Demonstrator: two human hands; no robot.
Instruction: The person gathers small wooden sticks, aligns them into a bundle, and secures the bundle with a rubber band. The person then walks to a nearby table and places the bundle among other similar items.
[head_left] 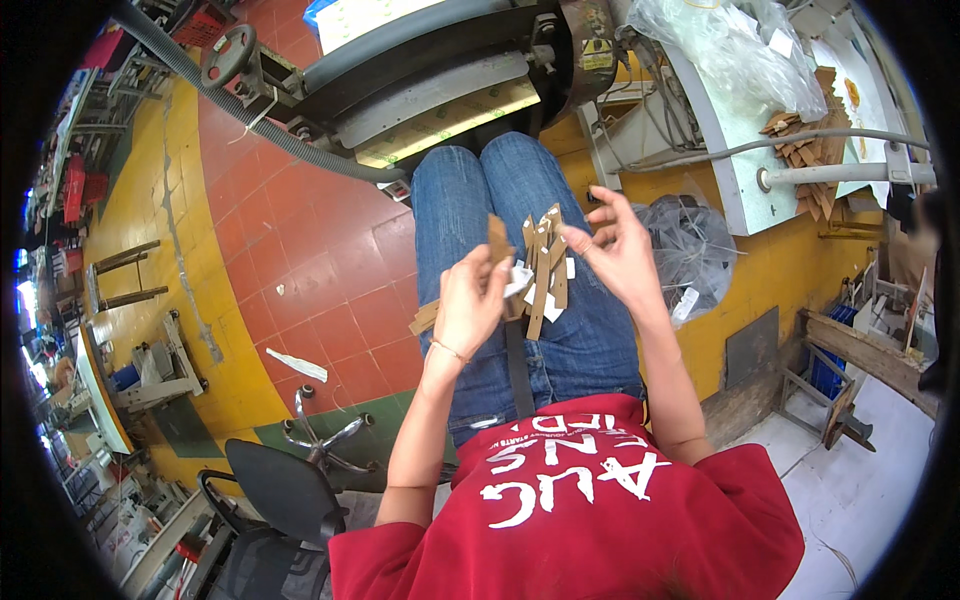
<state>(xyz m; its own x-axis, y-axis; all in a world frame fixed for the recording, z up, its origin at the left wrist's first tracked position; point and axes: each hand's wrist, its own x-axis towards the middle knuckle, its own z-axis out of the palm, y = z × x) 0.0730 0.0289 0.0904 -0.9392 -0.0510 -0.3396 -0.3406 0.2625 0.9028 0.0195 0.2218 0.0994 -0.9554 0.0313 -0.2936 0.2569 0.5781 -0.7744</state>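
Observation:
My left hand (470, 300) is closed on a short brown strip (497, 238) that stands up from between the thumb and fingers. Across my lap, on blue jeans, lies a loose pile of narrow brown strips (541, 275), with small white pieces among them. A white scrap (518, 280) shows beside the left fingers. My right hand (622, 255) hovers at the right side of the pile, its thumb and fingers apart, and I see nothing held in it. The thumb tip is close to the strips' upper ends; whether it touches them cannot be made out.
A machine with a long dark roller (420, 75) stands just beyond my knees, a grey hose (270, 118) running along it. At right, a pale table (735, 180) carries clear plastic and more brown pieces (815, 150). A plastic bag (690, 250) sits below it; an office chair (275, 490) is at lower left.

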